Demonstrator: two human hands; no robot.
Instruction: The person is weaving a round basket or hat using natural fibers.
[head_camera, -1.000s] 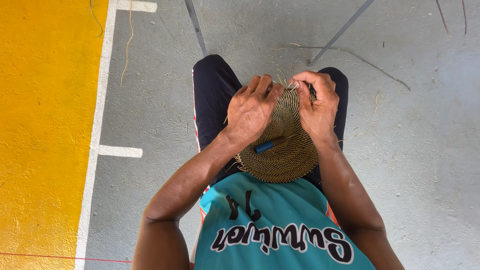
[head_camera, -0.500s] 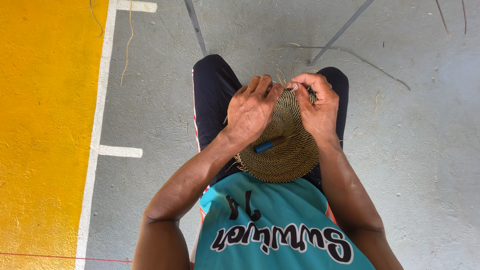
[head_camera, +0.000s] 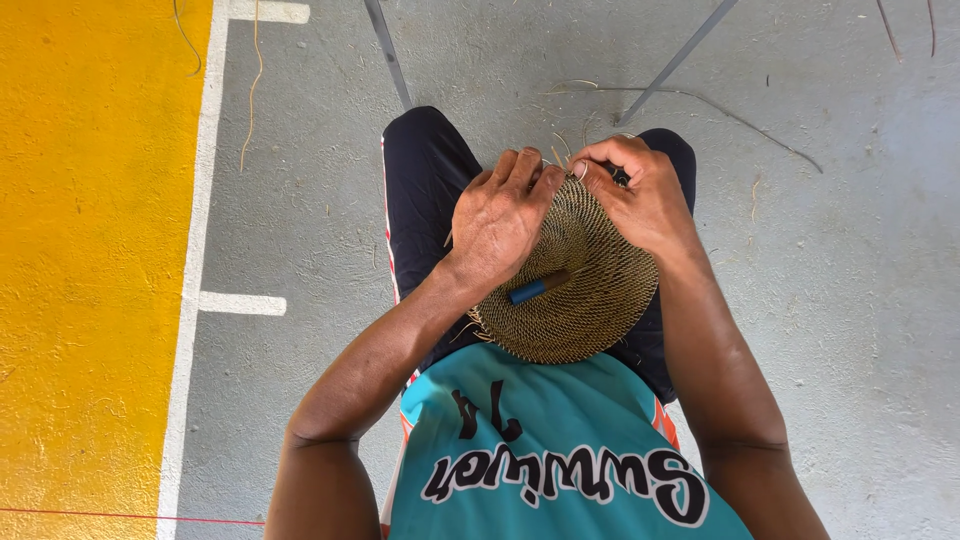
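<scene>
A round woven straw mat rests on my lap, over dark trousers. My left hand lies flat on its left part and grips its far edge with the fingers. My right hand pinches the far rim, where thin straw strands stick out; a small dark tool shows between its fingers. A blue pen-like stick lies on the mat just below my left hand.
The grey concrete floor carries loose straw strands. Two thin metal legs stand ahead. A yellow painted area with white lines runs along the left.
</scene>
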